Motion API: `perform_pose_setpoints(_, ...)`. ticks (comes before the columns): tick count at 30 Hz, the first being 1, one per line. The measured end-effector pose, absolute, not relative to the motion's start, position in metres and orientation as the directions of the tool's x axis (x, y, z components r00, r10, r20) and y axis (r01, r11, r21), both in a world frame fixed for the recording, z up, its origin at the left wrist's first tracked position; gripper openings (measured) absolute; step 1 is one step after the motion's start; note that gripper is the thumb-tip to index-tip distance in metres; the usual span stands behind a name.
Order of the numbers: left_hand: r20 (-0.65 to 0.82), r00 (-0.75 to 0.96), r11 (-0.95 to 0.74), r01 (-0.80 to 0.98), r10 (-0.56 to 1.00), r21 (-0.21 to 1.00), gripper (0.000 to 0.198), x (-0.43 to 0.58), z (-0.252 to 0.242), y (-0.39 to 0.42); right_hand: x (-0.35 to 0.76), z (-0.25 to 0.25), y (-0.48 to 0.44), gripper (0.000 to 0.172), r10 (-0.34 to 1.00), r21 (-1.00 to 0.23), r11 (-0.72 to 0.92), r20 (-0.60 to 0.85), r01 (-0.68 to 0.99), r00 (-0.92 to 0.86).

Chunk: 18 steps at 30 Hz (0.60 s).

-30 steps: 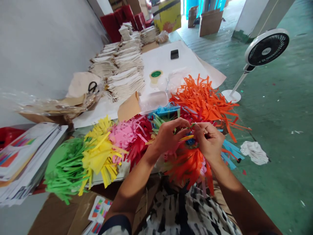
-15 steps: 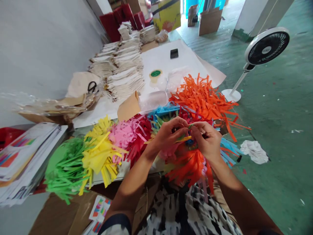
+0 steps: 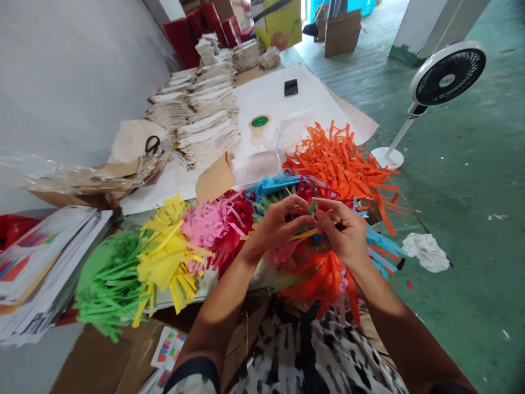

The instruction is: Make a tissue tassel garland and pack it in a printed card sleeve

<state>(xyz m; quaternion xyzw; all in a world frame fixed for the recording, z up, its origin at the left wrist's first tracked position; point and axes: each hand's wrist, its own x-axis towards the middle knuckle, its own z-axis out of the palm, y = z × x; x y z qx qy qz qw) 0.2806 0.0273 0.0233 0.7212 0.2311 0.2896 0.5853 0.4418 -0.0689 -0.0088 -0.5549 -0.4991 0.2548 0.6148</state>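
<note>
My left hand (image 3: 279, 223) and my right hand (image 3: 343, 231) meet over a bundle of cut paper strips (image 3: 318, 273), orange, pink and blue, that hangs down toward my lap. Both hands pinch the top of the bundle, with a small green strip (image 3: 313, 207) sticking up between the fingertips. Around the hands lie heaps of fringed paper: orange (image 3: 340, 161), red and pink (image 3: 221, 221), yellow (image 3: 170, 249) and green (image 3: 109, 284).
Stacks of beige bags (image 3: 205, 117), scissors (image 3: 152, 145), a green tape roll (image 3: 260, 122) and a black phone (image 3: 291, 87) lie farther back. Printed sheets (image 3: 36, 262) pile at the left. A white fan (image 3: 441, 79) stands on the green floor, with crumpled paper (image 3: 426, 251) near it.
My hands have shifted slightly up and left while still working the top of the bundle. The green strip now sticks up between the fingertips.
</note>
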Motion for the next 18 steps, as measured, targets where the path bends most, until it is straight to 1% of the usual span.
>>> perform_pose_setpoints(3,0.144,0.752,-0.23,0.01,0.644,0.973,0.029,0.2795,0.0208,0.0296,0.4421,-0.0082,-0.069,0.021,0.863,-0.93,0.266,0.346,0.252,0.367)
perform_pose_setpoints(8,0.214,0.779,-0.4,0.051,0.59,0.915,0.024,0.2775,0.0213,0.0322,0.4417,-0.0081,-0.0675,0.02,0.883,-0.95,0.245,0.301,0.193,0.36)
perform_pose_setpoints(13,0.247,0.74,-0.429,0.062,0.625,0.901,0.025,0.2772,0.0262,0.0285,0.442,-0.0089,-0.0668,0.022,0.879,-0.962,0.227,0.27,0.155,0.392)
perform_pose_setpoints(18,0.287,0.657,-0.455,0.096,0.697,0.885,0.019,0.2793,0.0255,0.0244,0.4421,-0.0116,-0.067,0.025,0.873,-0.954,0.233,0.29,0.187,0.393)
